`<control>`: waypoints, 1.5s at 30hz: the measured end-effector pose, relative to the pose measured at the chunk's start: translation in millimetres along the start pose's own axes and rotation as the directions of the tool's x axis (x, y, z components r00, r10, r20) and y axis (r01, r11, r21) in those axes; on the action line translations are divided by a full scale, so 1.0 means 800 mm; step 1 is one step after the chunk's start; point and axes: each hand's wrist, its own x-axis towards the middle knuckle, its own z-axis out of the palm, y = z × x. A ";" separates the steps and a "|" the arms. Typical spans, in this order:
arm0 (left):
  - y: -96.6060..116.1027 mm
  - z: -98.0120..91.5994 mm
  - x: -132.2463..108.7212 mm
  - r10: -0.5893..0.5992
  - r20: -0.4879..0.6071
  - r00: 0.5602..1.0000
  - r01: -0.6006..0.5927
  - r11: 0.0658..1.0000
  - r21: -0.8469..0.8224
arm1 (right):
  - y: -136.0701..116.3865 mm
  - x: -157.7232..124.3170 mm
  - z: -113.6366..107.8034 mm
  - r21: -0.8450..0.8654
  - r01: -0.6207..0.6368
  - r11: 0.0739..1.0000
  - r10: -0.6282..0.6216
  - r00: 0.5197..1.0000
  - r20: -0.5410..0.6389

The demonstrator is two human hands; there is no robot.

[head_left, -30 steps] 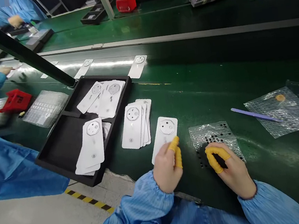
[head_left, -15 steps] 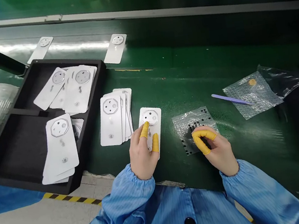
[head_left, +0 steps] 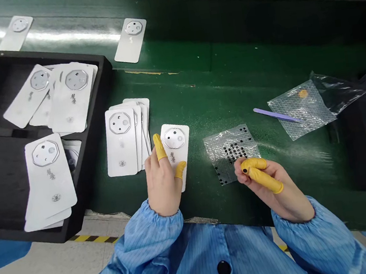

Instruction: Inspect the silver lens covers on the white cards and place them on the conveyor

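The right hand (head_left: pixel 273 185) is pinching a small black dot (head_left: pixel 245 171) in its closed grip, just by a clear plastic sheet (head_left: pixel 214 146) scattered with similar dots. The left hand (head_left: pixel 162 184) is keeping its grip parted, thumb over a white printed card (head_left: pixel 182 153) lying on the green table (head_left: pixel 231 94). Beyond, a slim purple tool (head_left: pixel 274 115) is resting partly on a bubble-wrap bag (head_left: pixel 312 104).

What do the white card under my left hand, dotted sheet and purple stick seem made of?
White card: probably stiff paper or plastic; smooth, matte-looking, with crisp edges. Dotted sheet: likely thin clear plastic film, since it wrinkles and glints. Purple stick: perhaps coated metal or plastic; its even colour leaves that open.
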 end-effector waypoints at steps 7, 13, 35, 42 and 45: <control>0.001 -0.005 0.010 -0.072 0.021 0.997 0.071 0.996 0.051 | 0.003 -0.003 -0.002 0.110 0.015 0.994 -0.026 0.995 0.098; -0.013 -0.007 0.032 -0.184 0.155 0.971 0.195 0.979 -0.056 | -0.002 0.002 0.008 0.038 0.081 0.996 -0.083 0.995 0.054; 0.079 -0.059 -0.042 -0.123 0.277 0.953 0.298 0.219 -0.929 | -0.014 -0.007 0.041 -0.843 0.522 0.128 -0.791 0.566 0.231; 0.080 -0.054 -0.048 -0.175 0.253 0.952 0.290 0.235 -0.928 | -0.013 -0.023 0.028 -0.863 0.503 -0.053 -0.633 0.651 0.419; 0.080 -0.052 -0.050 -0.164 0.251 0.954 0.286 0.244 -0.927 | -0.010 -0.026 0.030 -0.860 0.485 -0.159 -0.612 0.635 0.471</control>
